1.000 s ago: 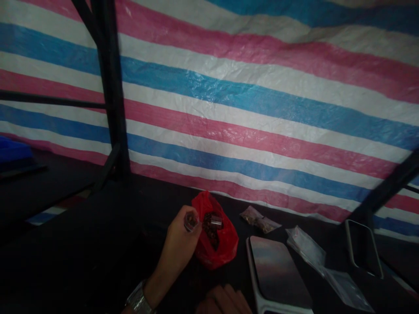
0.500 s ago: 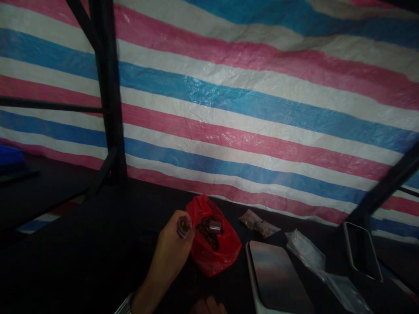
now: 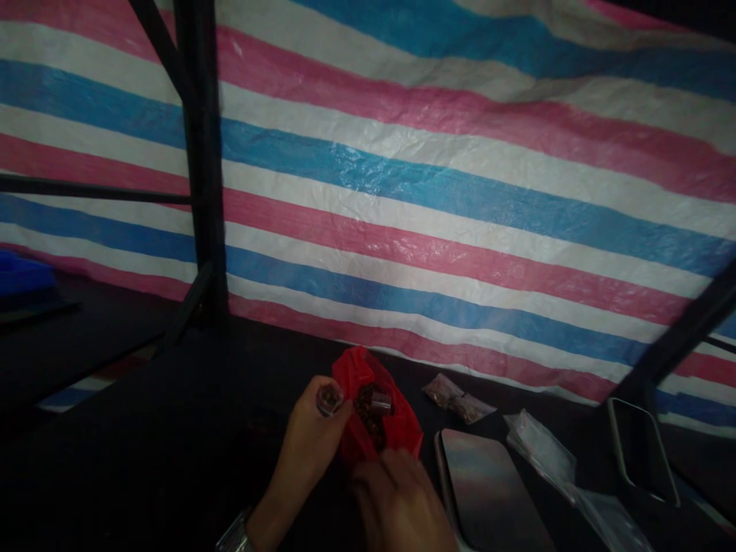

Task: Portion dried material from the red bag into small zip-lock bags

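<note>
My left hand is closed around a small clear plastic bag. Brown pieces show in the bag's round, upturned mouth. Right beside it, a red plastic bag lies spread on the black table, with small dark brown pieces inside. On those pieces rests a short clear cup-like piece. My right hand is over the near edge of the red bag, its fingers bent and smeared by motion. Whether it grips the bag's edge I cannot tell.
To the right stand a flat scale-like device, two small filled bags, flat clear bags and a phone. Behind the black table hangs a striped sheet with a dark frame post. A blue tray is far left.
My right hand has come up from the bottom edge to the near side of the red bag. The left hand still holds the small bag, its mouth turned more towards me.
</note>
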A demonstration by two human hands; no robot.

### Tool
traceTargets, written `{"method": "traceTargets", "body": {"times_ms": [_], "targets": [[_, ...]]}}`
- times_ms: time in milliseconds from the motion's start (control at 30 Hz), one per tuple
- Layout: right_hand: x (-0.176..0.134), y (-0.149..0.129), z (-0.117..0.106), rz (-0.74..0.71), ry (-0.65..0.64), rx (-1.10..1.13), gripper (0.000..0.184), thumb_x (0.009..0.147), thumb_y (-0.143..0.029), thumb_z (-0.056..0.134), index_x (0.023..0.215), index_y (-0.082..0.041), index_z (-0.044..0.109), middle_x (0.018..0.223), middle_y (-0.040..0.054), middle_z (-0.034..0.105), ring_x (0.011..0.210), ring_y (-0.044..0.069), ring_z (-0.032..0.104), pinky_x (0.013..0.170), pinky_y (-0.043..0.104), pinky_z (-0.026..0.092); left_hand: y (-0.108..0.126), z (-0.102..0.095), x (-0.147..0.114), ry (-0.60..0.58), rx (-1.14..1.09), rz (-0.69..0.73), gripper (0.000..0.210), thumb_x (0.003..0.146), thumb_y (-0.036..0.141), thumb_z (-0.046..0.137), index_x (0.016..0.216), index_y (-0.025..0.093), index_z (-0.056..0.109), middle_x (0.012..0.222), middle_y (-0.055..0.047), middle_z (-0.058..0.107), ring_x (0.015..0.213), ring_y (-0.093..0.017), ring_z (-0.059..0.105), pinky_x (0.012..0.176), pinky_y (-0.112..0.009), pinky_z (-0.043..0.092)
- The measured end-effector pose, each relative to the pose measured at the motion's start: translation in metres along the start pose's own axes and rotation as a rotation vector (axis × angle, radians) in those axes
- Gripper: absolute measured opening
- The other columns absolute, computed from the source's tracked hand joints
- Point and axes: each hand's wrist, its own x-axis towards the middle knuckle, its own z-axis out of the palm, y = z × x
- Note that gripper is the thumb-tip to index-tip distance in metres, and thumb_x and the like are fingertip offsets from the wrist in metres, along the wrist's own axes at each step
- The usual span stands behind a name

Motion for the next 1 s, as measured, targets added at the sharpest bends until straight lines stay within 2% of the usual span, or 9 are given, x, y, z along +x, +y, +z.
{"method": "traceTargets", "body": {"times_ms": [133, 200, 300, 400, 600, 733, 833, 933, 1000], "targets": [[0.054, 0.01, -0.028, 0.145, -0.21, 0.054, 0.034, 0.092, -0.003, 0.061, 0.113, -0.023, 0.079, 0.114, 0.0088, 0.081, 0.103, 0.028, 0.077, 0.088, 0.037, 0.056, -0.003, 0.001, 0.001, -0.004, -0.027, -0.021, 0.016, 0.065, 0.034, 0.069, 0.074, 0.025, 0.06, 0.064, 0.005, 0.062, 0.06, -0.017, 0.06, 0.061, -0.029, 0.048], [0.071, 0.007, -0.035, 0.19, -0.275, 0.076, 0.032, 0.097, -0.006, 0.058, 0.115, -0.023, 0.079, 0.116, 0.0098, 0.08, 0.105, 0.028, 0.076, 0.09, 0.038, 0.055, -0.005, 0.001, 0.002, -0.014, -0.039, -0.025, 0.017, 0.065, 0.035, 0.07, 0.076, 0.024, 0.061, 0.066, 0.005, 0.064, 0.062, -0.017, 0.061, 0.063, -0.029, 0.049], [0.083, 0.001, -0.031, 0.242, -0.307, 0.142, 0.025, 0.098, -0.011, 0.06, 0.106, -0.022, 0.08, 0.112, 0.0094, 0.08, 0.102, 0.027, 0.076, 0.088, 0.036, 0.053, -0.004, 0.001, 0.002, -0.013, -0.047, -0.029, 0.019, 0.064, 0.035, 0.071, 0.076, 0.024, 0.062, 0.066, 0.004, 0.064, 0.063, -0.018, 0.062, 0.063, -0.029, 0.05], [0.087, 0.002, -0.02, 0.277, -0.294, 0.214, 0.021, 0.092, -0.009, 0.066, 0.101, -0.021, 0.08, 0.109, 0.0081, 0.08, 0.1, 0.026, 0.076, 0.084, 0.033, 0.052, -0.001, 0.0, 0.003, 0.006, -0.033, -0.037, 0.016, 0.062, 0.034, 0.068, 0.073, 0.025, 0.06, 0.064, 0.004, 0.063, 0.061, -0.018, 0.062, 0.06, -0.029, 0.049], [0.081, 0.025, -0.012, 0.371, -0.175, 0.215, 0.03, 0.094, -0.004, 0.052, 0.099, -0.019, 0.077, 0.101, 0.0099, 0.077, 0.089, 0.024, 0.076, 0.077, 0.031, 0.051, 0.001, -0.004, 0.005, 0.031, 0.046, -0.001, 0.011, 0.064, 0.032, 0.065, 0.072, 0.025, 0.06, 0.064, 0.004, 0.061, 0.06, -0.018, 0.062, 0.061, -0.03, 0.049], [0.072, 0.031, -0.022, 0.372, -0.119, 0.288, 0.029, 0.094, -0.004, 0.053, 0.097, -0.02, 0.077, 0.097, 0.0074, 0.076, 0.089, 0.022, 0.075, 0.082, 0.031, 0.053, 0.009, -0.009, 0.001, 0.072, 0.123, 0.083, 0.015, 0.075, 0.038, 0.068, 0.08, 0.026, 0.062, 0.074, 0.002, 0.062, 0.069, -0.022, 0.062, 0.068, -0.036, 0.05], [0.065, 0.022, -0.034, 0.315, -0.104, 0.535, 0.026, 0.092, -0.008, 0.057, 0.101, -0.022, 0.078, 0.097, 0.0043, 0.077, 0.088, 0.019, 0.074, 0.082, 0.029, 0.054, 0.018, -0.01, -0.005, 0.122, 0.161, 0.154, 0.023, 0.08, 0.044, 0.07, 0.093, 0.026, 0.065, 0.092, -0.002, 0.065, 0.085, -0.026, 0.064, 0.081, -0.041, 0.052], [0.058, 0.008, -0.045, 0.251, -0.125, 0.712, 0.029, 0.088, -0.012, 0.066, 0.112, -0.026, 0.077, 0.097, 0.0, 0.076, 0.083, 0.017, 0.071, 0.075, 0.025, 0.054, 0.016, -0.007, -0.016, 0.087, 0.141, 0.188, 0.035, 0.082, 0.043, 0.069, 0.112, 0.026, 0.063, 0.107, -0.006, 0.068, 0.096, -0.028, 0.068, 0.086, -0.042, 0.055], [0.054, 0.002, -0.049, 0.25, -0.15, 0.728, 0.03, 0.084, -0.01, 0.071, 0.109, -0.026, 0.076, 0.096, -0.0015, 0.077, 0.08, 0.016, 0.07, 0.074, 0.024, 0.053, 0.009, -0.002, -0.025, 0.014, 0.12, 0.225, 0.041, 0.081, 0.035, 0.068, 0.121, 0.026, 0.061, 0.112, -0.007, 0.067, 0.099, -0.028, 0.069, 0.085, -0.041, 0.057]]}}
